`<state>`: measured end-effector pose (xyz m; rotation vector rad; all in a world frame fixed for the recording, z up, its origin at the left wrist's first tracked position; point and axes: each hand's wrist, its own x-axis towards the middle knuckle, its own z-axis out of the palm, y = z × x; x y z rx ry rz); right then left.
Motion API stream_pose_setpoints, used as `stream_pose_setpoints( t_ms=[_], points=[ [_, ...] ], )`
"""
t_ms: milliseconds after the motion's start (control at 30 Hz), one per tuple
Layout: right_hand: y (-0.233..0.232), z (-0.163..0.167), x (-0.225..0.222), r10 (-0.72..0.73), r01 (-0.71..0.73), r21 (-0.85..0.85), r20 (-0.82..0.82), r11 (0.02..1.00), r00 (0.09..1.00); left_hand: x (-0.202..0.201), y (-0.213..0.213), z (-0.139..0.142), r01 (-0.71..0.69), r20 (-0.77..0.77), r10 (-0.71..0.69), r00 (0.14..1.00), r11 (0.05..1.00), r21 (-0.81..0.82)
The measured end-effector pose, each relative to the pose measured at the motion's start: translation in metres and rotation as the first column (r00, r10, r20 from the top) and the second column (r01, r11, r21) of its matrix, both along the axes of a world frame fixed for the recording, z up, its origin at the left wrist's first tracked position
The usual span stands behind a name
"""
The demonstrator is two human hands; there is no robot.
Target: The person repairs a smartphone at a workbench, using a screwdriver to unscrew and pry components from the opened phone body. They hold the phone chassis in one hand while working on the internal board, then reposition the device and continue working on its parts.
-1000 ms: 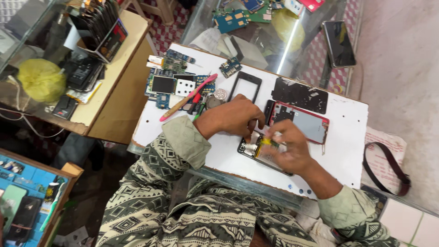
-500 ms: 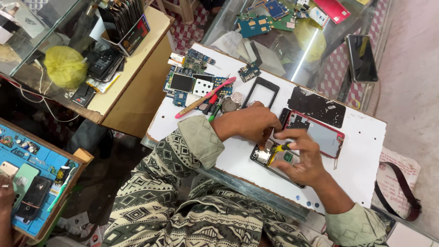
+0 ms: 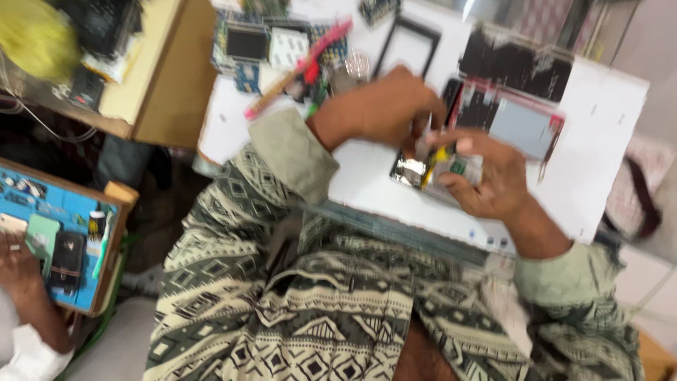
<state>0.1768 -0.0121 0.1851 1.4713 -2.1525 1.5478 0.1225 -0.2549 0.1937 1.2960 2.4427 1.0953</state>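
- Blurred throughout, the head view looks down on two hands meeting over a white rectangular work surface (image 3: 606,141).
- The left hand (image 3: 384,106) lies knuckles-up with fingers curled down at the upper edge of an opened phone body with shiny metal and green board parts (image 3: 427,173); whether its grip closes on anything I cannot tell.
- The right hand (image 3: 486,176) rests on the phone's right part, fingers pinched shut around a thin yellow-handled tool (image 3: 431,161) (its tip is lost in the blur).
- That phone lies flat near the front edge of the surface, between the two hands.
- Just behind it sits a red-rimmed phone frame with a grey panel (image 3: 518,127), and beyond that a black flat back cover (image 3: 515,67).
- An empty black rectangular screen frame (image 3: 409,46) lies at the top, beside a red and tan pen-like tool (image 3: 300,67) and a cluster of blue-green circuit boards (image 3: 261,46).
- Patterned grey-green sleeves (image 3: 282,162) cover both arms.
- At the far left, another person's hand (image 3: 17,264) rests on a blue wooden-edged tray holding small phones (image 3: 63,247).
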Motion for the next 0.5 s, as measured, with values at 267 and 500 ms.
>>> stream_pose_setpoints(
  t_ms=[267, 500],
  points=[
    [-0.005, 0.007, -0.004, -0.056, 0.059, -0.052, 0.063, 0.997, 0.996, -0.005, -0.005, -0.009, 0.016, 0.099, -0.013, 0.995, 0.999, -0.033],
    [0.01, 0.025, -0.009, -0.163, 0.163, -0.012, -0.007, 0.987, 0.987, -0.006, -0.007, -0.007, 0.107, -0.032, -0.103, 0.994, 0.976, 0.191]
  ],
)
